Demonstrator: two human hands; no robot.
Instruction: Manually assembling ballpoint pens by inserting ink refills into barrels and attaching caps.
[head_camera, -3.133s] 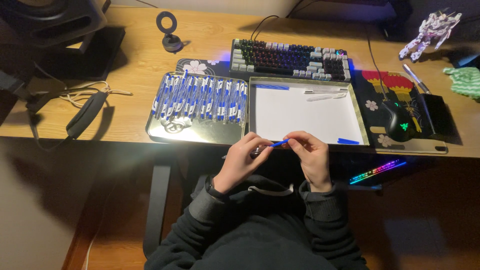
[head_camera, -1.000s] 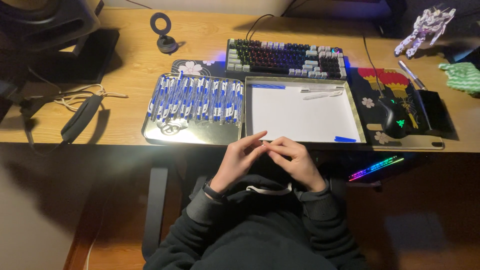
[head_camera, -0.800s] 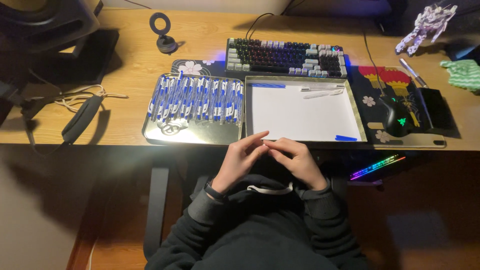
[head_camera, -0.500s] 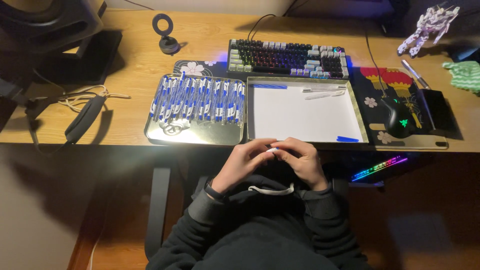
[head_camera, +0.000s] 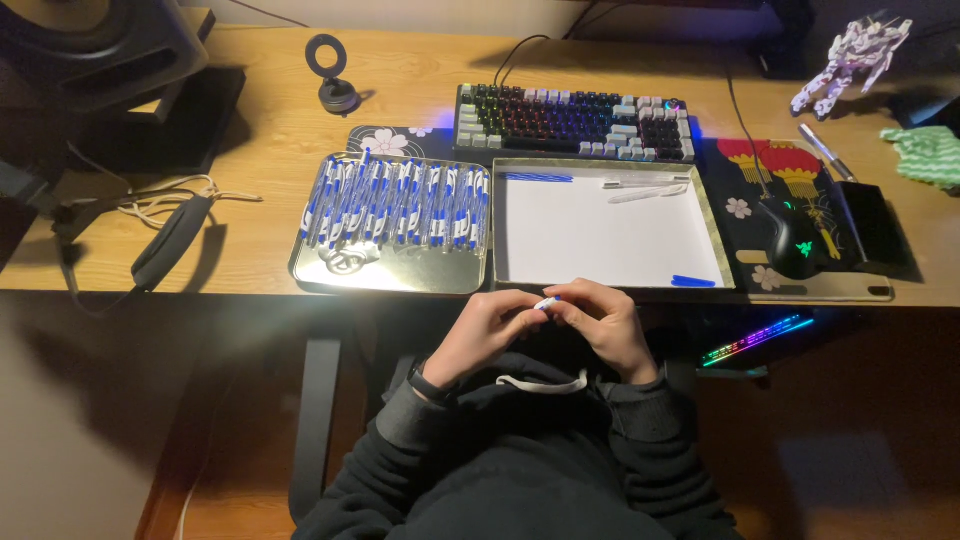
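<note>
My left hand (head_camera: 487, 330) and my right hand (head_camera: 603, 324) meet just below the desk's front edge, both closed around a small white and blue pen (head_camera: 546, 302), of which only a short tip shows between the fingers. In front of them a white-lined tray (head_camera: 608, 228) holds a blue pen part (head_camera: 693, 282) near its front right corner, a blue piece (head_camera: 538, 178) and clear pen parts (head_camera: 640, 188) along its far side. To its left a metal tray (head_camera: 392, 272) is filled with several blue and white pens (head_camera: 398, 200).
A backlit keyboard (head_camera: 572, 122) lies behind the trays. A black mouse (head_camera: 793, 240) sits on a patterned pad at right, a small robot figure (head_camera: 852, 58) at far right. A speaker (head_camera: 95, 45), a ring stand (head_camera: 333, 78) and a cabled strap (head_camera: 165, 242) are at left.
The long blue pen held out between my hands three seconds ago is now mostly hidden in my fingers. My hands have drawn closer together and curled shut around it.
</note>
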